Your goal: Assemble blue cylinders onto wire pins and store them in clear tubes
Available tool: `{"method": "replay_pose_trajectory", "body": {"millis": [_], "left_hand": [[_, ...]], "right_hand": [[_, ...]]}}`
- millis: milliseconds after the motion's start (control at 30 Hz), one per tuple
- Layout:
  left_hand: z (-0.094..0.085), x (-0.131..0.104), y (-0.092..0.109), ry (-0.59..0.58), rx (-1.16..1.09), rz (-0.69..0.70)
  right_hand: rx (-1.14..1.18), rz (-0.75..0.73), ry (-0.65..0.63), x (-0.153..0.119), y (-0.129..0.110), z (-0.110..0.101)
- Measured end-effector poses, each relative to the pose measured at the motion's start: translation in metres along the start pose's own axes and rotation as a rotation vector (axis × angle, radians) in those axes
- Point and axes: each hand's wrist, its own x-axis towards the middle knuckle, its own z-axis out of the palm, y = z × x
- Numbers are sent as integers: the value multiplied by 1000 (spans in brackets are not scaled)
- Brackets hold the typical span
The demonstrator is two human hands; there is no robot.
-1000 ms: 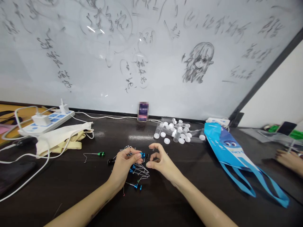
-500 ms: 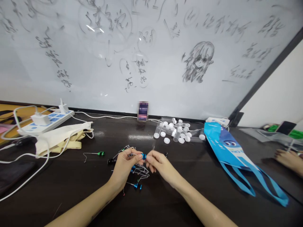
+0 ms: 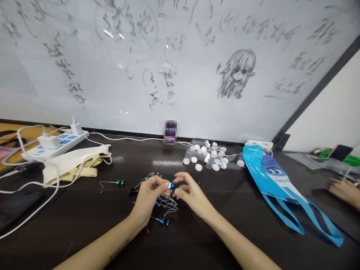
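Observation:
Over the middle of the dark table, my left hand (image 3: pixel 152 193) pinches a small blue metal piece (image 3: pixel 171 185) between thumb and fingertips; a thin wire seems to run back from it into the hand. Its dark end points at my right hand (image 3: pixel 189 191), whose thumb and fingers are apart around that end; whether a fingertip touches it I cannot tell. Under my left hand lies a tangle of bent wires (image 3: pixel 168 204) with coloured ends, partly hidden. In front of it is a blue-ended wire piece (image 3: pixel 163 221). Off to the left lies a green-ended bent wire (image 3: pixel 120 182).
Clear tubes with white caps (image 3: pixel 209 155) are heaped behind my right hand. A blue bag (image 3: pixel 261 168) lies right, a cream cloth pouch (image 3: pixel 75 161) and power strip (image 3: pixel 59 144) left. A phone (image 3: pixel 170 132) leans on the whiteboard (image 3: pixel 194 93). Another person's hand (image 3: pixel 343 191) is far right.
My right thumb and fingers have spread from a pinch at the end of the blue piece, uncovering its dark end. My left hand keeps its hold, nearly still.

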Motion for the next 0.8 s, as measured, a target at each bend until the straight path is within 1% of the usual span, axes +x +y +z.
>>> {"method": "replay_pose_trajectory", "body": {"millis": [100,167,233,300,367,400,500,567,633,667,733,800], "left_hand": [[2,-2,2,-11,0,-10],[3,-1,3,-1,-2,-24],[3,0,4,14,-13,-51],[2,3,5,21,-34,-87],[0,6,5,15,-52,-128],[0,7,5,13,-55,-146],[-3,11,8,22,-35,-172],[-8,17,15,37,10,-155],[-20,25,26,38,90,-125],[-29,31,32,27,148,-114],[-53,44,44,10,292,-93],[-81,57,50,4,457,-89]], "right_hand": [[-40,47,-76,1,3,1],[-76,43,-64,-1,3,3],[-245,-64,15,-6,1,5],[-562,-265,84,-11,0,7],[-838,-439,86,-16,0,6],[-908,-496,62,-18,1,4],[-961,-599,-7,-20,1,-3],[-909,-596,31,-18,-2,-9],[-815,-526,133,-15,-7,-14],[-771,-491,188,-13,-10,-17],[-683,-429,254,-11,-12,-23],[-610,-354,271,-13,-9,-32]]}}
